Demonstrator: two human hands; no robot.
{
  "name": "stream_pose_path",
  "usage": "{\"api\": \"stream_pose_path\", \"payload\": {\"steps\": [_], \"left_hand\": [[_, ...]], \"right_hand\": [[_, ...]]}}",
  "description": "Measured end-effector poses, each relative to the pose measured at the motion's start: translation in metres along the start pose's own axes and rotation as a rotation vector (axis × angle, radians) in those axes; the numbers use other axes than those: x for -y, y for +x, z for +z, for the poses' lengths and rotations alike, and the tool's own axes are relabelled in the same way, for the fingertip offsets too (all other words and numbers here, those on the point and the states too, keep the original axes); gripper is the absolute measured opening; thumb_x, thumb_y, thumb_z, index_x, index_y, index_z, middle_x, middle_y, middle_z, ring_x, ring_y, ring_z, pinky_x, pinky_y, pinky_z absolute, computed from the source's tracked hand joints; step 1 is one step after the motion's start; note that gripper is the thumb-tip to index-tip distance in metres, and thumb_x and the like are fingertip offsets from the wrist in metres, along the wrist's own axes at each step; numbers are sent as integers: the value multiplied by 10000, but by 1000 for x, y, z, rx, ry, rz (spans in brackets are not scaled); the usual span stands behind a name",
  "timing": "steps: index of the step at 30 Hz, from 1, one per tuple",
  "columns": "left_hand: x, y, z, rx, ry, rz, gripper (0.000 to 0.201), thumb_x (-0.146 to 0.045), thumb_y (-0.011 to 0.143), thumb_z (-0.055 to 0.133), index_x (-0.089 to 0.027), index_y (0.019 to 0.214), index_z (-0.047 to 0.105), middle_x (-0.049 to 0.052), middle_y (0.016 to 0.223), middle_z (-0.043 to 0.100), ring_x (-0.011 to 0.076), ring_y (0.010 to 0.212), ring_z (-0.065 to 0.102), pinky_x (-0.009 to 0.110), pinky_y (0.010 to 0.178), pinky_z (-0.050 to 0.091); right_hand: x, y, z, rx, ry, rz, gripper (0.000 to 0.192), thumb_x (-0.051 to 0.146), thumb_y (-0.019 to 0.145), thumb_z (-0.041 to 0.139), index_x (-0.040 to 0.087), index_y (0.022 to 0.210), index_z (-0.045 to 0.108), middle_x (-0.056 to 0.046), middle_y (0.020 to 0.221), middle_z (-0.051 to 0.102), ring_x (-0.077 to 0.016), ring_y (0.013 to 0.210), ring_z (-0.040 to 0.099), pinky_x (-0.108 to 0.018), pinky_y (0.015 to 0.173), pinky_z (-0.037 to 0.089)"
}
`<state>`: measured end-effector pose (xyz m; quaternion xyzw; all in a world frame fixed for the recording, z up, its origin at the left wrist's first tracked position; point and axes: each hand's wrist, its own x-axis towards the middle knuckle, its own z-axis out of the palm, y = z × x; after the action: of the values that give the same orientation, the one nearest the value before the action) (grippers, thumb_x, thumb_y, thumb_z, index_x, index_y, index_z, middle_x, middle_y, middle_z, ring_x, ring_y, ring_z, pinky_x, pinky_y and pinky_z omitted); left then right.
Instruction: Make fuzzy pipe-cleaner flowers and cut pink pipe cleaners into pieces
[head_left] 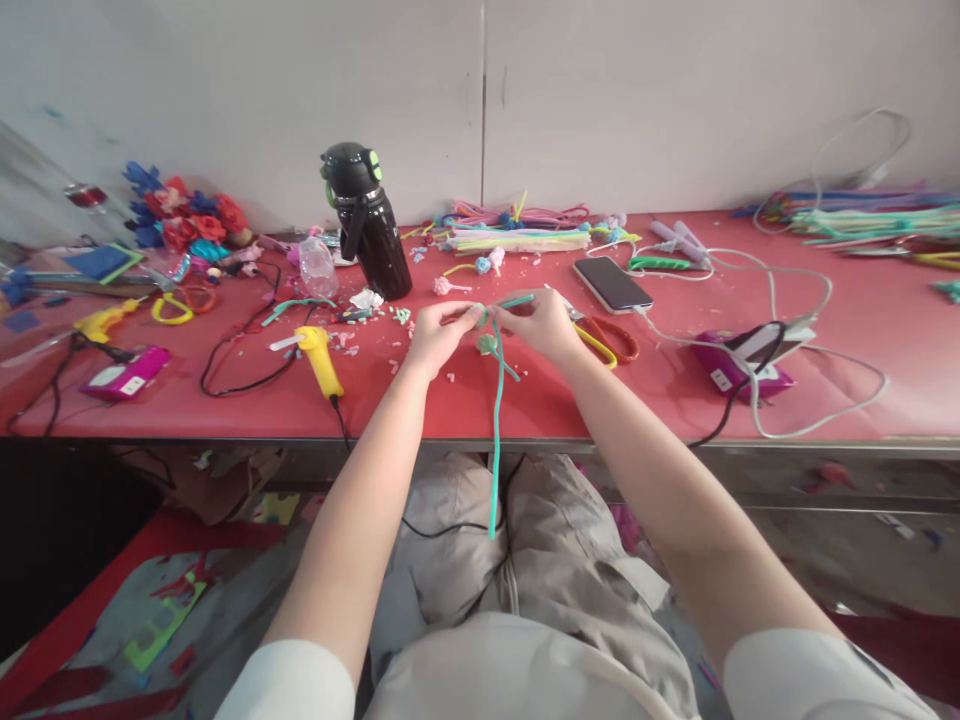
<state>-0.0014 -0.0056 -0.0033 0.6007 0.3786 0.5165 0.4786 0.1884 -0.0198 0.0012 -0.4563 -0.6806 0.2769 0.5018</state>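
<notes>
Both hands meet over the front of the red table [525, 400]. My left hand [435, 335] and my right hand [541, 325] pinch the top of a teal pipe cleaner [496, 430]. Its long stem hangs straight down past the table edge toward my lap. A short end sticks out to the upper right between my fingers, and a small green twisted knot sits just below them. Yellow-and-orange scissors [609, 343] lie right beside my right hand.
A yellow glue gun [321, 357] lies left of my hands, a black bottle [369, 222] stands behind. A phone [611, 283] on a white cable, a magenta box [739, 365], pipe-cleaner bundles [517, 238] and flowers [187, 215] sit farther back.
</notes>
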Motion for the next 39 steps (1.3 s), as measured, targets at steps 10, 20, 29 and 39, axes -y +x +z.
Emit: {"api": "stream_pose_path", "payload": {"steps": [10,20,29,39], "left_hand": [[3,1,-1,-21,27,5,448,-528,710,878,-162,961,819,108,989,821,247,931,762,428,933,611],[6,1,-1,-9,-17,-26,450,-527,690,894,-167,949,817,97,975,818,243,928,763,436,937,617],[-1,0,2,-15,-73,-91,432,-535,658,908,-173,865,795,71,878,796,220,868,750,429,913,619],[0,0,0,-54,-28,-5,380,-478,669,905,-170,856,783,57,841,781,197,821,733,405,888,622]], "right_hand": [[-4,4,3,88,212,86,348,503,714,860,195,828,748,-99,835,779,-217,732,708,-387,744,607],[-8,4,5,58,158,47,386,562,725,828,196,781,722,-75,760,752,-200,693,674,-363,703,576],[3,1,6,68,185,-15,374,549,746,828,197,863,785,-83,909,812,-259,869,755,-424,887,605],[6,-3,10,89,361,137,566,687,657,871,174,868,759,-88,858,785,-214,682,740,-376,676,660]]}}
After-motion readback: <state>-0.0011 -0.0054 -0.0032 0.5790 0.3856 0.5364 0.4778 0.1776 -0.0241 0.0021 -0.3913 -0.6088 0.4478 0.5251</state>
